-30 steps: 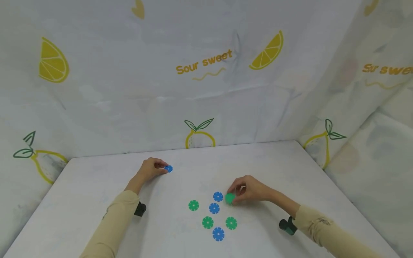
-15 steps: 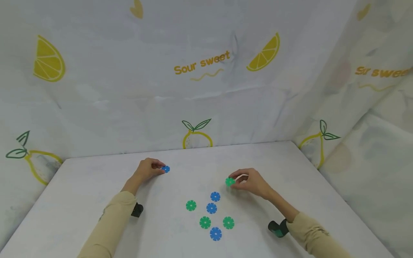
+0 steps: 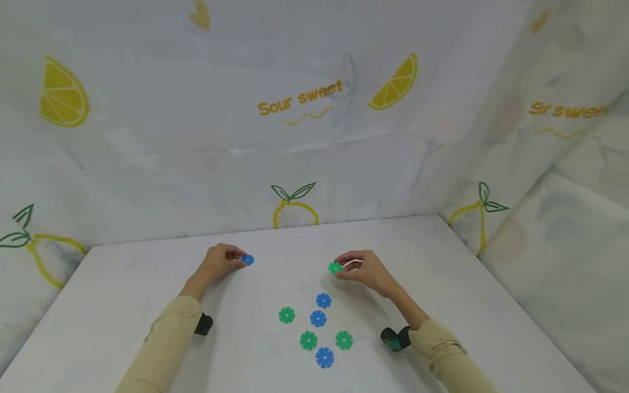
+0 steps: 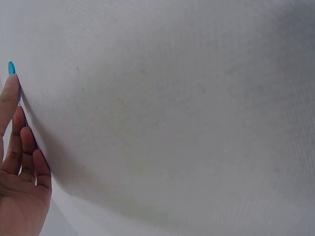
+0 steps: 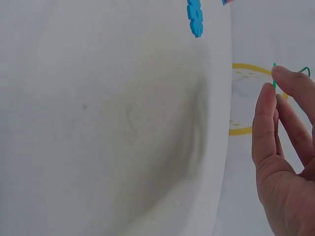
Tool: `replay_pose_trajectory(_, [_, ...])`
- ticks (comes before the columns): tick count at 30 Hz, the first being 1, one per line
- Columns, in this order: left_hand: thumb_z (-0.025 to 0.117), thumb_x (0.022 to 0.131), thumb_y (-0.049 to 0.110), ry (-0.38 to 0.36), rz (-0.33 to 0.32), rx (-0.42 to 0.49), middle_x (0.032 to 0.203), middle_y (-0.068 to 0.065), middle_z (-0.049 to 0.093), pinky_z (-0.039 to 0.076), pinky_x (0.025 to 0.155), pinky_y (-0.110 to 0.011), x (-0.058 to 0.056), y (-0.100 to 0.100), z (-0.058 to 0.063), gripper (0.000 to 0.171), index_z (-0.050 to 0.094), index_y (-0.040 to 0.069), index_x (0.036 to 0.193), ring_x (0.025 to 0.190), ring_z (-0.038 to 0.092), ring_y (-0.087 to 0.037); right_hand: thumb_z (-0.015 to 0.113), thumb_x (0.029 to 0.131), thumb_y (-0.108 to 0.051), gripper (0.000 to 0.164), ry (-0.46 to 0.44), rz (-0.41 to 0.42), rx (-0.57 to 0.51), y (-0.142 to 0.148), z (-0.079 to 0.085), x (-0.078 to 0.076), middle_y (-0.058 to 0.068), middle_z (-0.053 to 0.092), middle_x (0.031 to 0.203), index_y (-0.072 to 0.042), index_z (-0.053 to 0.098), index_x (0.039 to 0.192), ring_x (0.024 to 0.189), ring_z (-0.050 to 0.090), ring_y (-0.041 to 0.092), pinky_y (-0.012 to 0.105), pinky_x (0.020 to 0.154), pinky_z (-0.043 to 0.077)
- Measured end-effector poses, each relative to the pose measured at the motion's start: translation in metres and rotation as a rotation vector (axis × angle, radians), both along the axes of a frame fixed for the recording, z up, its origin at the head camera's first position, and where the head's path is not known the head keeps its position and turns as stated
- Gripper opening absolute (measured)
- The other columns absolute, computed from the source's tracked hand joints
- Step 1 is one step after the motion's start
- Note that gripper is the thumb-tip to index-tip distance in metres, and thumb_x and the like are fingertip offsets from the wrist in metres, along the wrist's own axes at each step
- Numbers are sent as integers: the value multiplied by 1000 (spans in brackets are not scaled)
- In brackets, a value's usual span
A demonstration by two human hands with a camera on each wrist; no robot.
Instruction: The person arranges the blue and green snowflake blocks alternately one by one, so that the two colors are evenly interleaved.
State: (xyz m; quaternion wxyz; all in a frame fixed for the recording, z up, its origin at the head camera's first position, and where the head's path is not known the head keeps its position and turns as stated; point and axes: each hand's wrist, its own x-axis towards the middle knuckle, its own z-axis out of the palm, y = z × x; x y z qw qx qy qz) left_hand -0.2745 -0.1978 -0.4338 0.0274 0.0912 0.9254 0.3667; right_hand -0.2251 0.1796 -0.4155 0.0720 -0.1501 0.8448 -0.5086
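My left hand (image 3: 216, 262) pinches a blue notched plastic disc (image 3: 248, 260) between thumb and fingers at the back left of the white table. In the left wrist view only a sliver of this blue disc (image 4: 12, 68) shows past the fingertips. To the right, my right hand (image 3: 366, 270) holds a green notched disc (image 3: 334, 268) by its edge, above the table. From the right wrist the green disc (image 5: 274, 74) appears edge-on between thumb and finger. Nearer the front lie three blue discs (image 3: 318, 319) and three green discs (image 3: 308, 340), flat and apart from one another.
The white table (image 3: 265, 349) meets a pale curtain (image 3: 206, 125) with lemon prints at the back and sides. Dark wrist-worn devices sit below both forearms, the right one (image 3: 395, 339) close to the tabletop.
My right hand has lifted the green disc off the table beside the loose discs and carried it back and left. The left hand has stayed nearly in place, holding its blue disc.
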Motion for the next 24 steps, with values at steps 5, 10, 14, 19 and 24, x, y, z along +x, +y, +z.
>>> replay_pose_trajectory(5, [75, 83, 11, 2, -4, 1, 86, -7, 62, 40, 66, -27, 2, -1, 1, 24, 71, 0, 104, 79, 48, -20, 78, 80, -13, 32, -23, 21, -17, -8, 1, -9, 10, 66, 105, -1, 68, 109, 84, 61, 20, 24, 70, 53])
replay_pose_trajectory(10, [75, 83, 10, 14, -11, 12, 85, -6, 62, 40, 67, -27, -1, -1, -1, 23, 72, 0, 103, 78, 48, -20, 77, 81, -10, 32, -59, 25, -41, -18, 3, -18, 12, 66, 101, 0, 68, 109, 82, 61, 19, 30, 72, 57])
replay_pose_trajectory(14, [75, 83, 10, 11, -1, 12, 86, -6, 62, 41, 67, -27, -3, -1, -3, 23, 72, 1, 104, 79, 48, -20, 77, 81, -8, 33, -89, 20, -69, -30, 2, -24, 14, 64, 101, 2, 66, 111, 83, 62, 18, 33, 74, 58])
replay_pose_trajectory(19, [75, 83, 11, 7, 1, 9, 87, -7, 62, 41, 67, -27, -2, 0, -1, 23, 72, 1, 104, 79, 48, -20, 76, 81, -7, 33, -107, 9, -95, -47, 1, -32, 15, 65, 101, 3, 66, 111, 81, 62, 16, 32, 74, 58])
replay_pose_trajectory(24, [75, 83, 10, 5, 2, 9, 87, -8, 62, 41, 67, -27, 0, -1, 0, 22, 72, 0, 103, 78, 49, -19, 76, 80, -5, 31, -112, -1, -105, -66, -1, -40, 13, 65, 100, 1, 68, 109, 79, 64, 15, 32, 73, 58])
